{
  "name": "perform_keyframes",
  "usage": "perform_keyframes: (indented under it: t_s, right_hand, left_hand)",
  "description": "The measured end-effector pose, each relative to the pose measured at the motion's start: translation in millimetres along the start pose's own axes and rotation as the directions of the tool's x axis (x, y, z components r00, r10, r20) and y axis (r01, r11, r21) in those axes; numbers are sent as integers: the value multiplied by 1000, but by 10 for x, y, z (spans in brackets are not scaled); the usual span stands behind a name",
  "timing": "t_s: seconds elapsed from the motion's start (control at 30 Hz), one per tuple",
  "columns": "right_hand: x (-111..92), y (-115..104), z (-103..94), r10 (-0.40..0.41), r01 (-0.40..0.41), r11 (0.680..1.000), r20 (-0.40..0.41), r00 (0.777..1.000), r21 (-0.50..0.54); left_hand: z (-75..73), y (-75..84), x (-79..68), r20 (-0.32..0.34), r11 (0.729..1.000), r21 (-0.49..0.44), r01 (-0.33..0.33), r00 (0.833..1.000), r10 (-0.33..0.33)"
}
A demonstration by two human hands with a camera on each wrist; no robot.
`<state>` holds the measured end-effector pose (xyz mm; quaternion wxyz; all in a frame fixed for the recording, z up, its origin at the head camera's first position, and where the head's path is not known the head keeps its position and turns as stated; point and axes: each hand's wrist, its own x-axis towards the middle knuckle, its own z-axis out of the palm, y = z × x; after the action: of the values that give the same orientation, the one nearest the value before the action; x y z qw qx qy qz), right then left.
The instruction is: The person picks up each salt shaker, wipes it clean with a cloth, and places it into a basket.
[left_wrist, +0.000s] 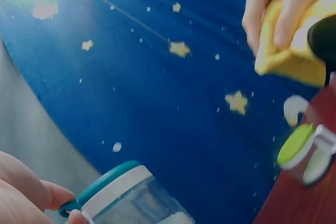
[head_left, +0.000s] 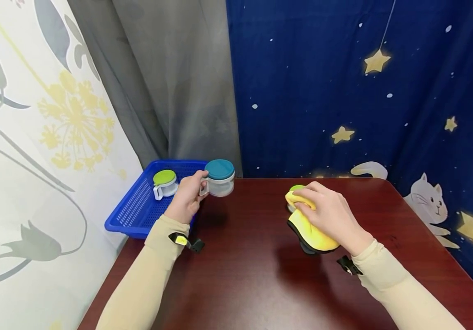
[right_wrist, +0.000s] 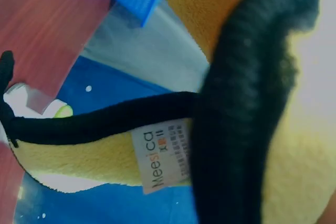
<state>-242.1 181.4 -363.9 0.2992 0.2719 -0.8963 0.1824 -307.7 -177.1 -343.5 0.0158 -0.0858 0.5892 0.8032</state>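
Note:
My left hand [head_left: 187, 193] grips a clear jar with a teal lid [head_left: 220, 178] by its white handle, above the table beside the basket. Some white content shows low inside that jar [left_wrist: 142, 200] in the left wrist view. In my right hand [head_left: 330, 211] a folded yellow cloth with black edging [head_left: 311, 233] is pinched and hangs down over the table. The cloth [right_wrist: 84, 156] fills much of the right wrist view, where its white tag [right_wrist: 161, 156] shows. Behind the cloth, a green-lidded jar [left_wrist: 304, 153] stands on the table, mostly hidden in the head view.
A blue plastic basket [head_left: 125, 215] stands at the table's back left, with another green-lidded jar [head_left: 165, 183] inside it. The dark red table [head_left: 236, 275] reaches back to a grey curtain [head_left: 195, 91] and a blue starry curtain [head_left: 302, 91].

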Motion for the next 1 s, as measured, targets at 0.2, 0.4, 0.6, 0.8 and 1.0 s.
perform_keyframes:
  t_s: [0.2,0.4,0.6,0.8,1.0]
  right_hand:
    - [-110,119,5,7,-8,1000,-20,1000,-19]
    - [-228,247,0,8,-8,998,-9,1000,-56]
    - [-336,366,-33,19,-19,997,-3,1000,-77]
    - [-428,437,-50,60,-57,995,35,998,-77]
    - [-498,482,-44,99,-94,992,63,993,-85]
  left_hand:
    - [-210,174,190,-16,999,-19,39,999,-39]
    - [-417,329,444,-51,996,-46,79,995,-81]
    - [-622,422,724,-139,993,-20,113,984,-115]
    - [-794,414,999,-180,990,-20,139,974,-140]
    - [-938,222,1234,-212,977,-12,212,955,-210]
